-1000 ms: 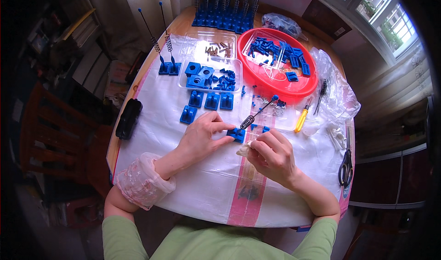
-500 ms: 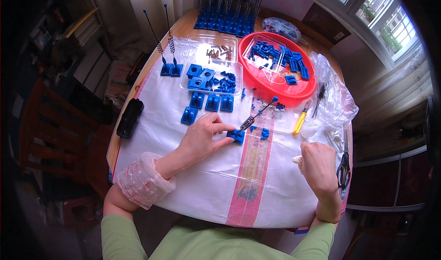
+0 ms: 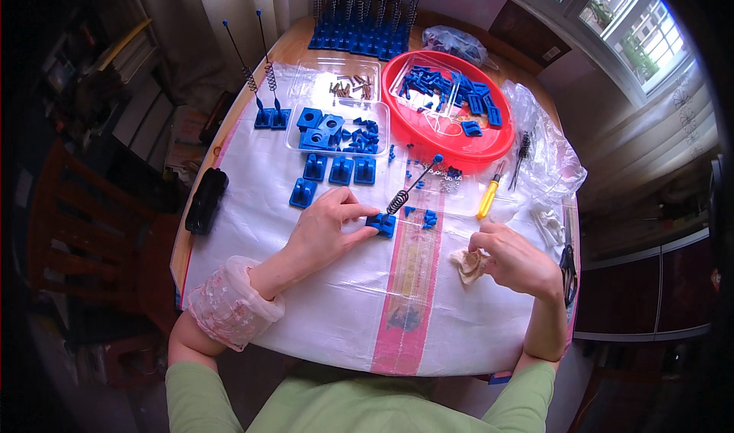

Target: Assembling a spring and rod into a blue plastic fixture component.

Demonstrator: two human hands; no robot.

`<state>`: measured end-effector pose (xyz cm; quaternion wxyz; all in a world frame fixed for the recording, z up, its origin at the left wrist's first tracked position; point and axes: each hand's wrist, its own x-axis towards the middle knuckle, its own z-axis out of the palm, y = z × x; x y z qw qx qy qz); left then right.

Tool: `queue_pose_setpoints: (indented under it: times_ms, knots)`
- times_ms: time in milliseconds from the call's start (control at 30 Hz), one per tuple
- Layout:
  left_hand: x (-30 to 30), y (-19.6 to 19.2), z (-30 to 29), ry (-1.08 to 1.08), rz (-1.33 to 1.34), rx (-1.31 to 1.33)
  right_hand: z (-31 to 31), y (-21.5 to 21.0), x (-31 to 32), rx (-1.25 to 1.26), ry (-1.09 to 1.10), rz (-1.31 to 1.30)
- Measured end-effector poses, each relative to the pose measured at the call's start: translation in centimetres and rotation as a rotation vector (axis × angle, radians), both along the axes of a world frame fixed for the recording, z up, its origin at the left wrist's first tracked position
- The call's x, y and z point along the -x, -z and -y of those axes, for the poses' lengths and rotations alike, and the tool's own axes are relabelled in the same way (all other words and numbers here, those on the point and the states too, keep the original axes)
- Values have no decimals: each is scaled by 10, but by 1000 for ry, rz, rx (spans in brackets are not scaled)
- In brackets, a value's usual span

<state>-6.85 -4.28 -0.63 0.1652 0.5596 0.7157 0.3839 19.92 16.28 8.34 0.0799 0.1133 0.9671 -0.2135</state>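
Between the thumb and fingers of my left hand is a small blue plastic base, resting on the table cover. A black coiled spring rod with a blue ball tip leans up and to the right from it. My right hand is closed on a crumpled beige cloth, which hangs from the fingers just right of the pink stripe. Beyond the held base lie a few small blue pieces. Several blue bases without rods stand beyond my left hand.
A clear tub and a red basin hold blue parts. Brown pins lie in a clear lid. Finished-looking rods stand far left, more at the back. A yellow screwdriver, scissors and a black case lie around.
My right hand has moved left toward the held base, bringing the cloth into fuller view. My left hand keeps its hold on the base. The whole view has shifted slightly.
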Motion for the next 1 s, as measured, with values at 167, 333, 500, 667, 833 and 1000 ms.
queue_pose_setpoints:
  times_ms: [167,333,500,667,833,1000]
  knots:
    - [0,1,-1,11,-19,-11,-6,13,5,-9,62,138]
    - [0,-1,-1,5,-9,8,-6,12,9,-85,34,172]
    - [-1,-1,-1,-1,-15,1,-14,0,2,-1,49,208]
    - [0,1,0,4,-24,-7,-15,-11,12,262,196,-120]
    - [0,2,-1,8,-11,-16,2,4,42,1338,416,-622]
    - [0,2,-2,14,-8,-16,-4,40,47,1984,596,-705]
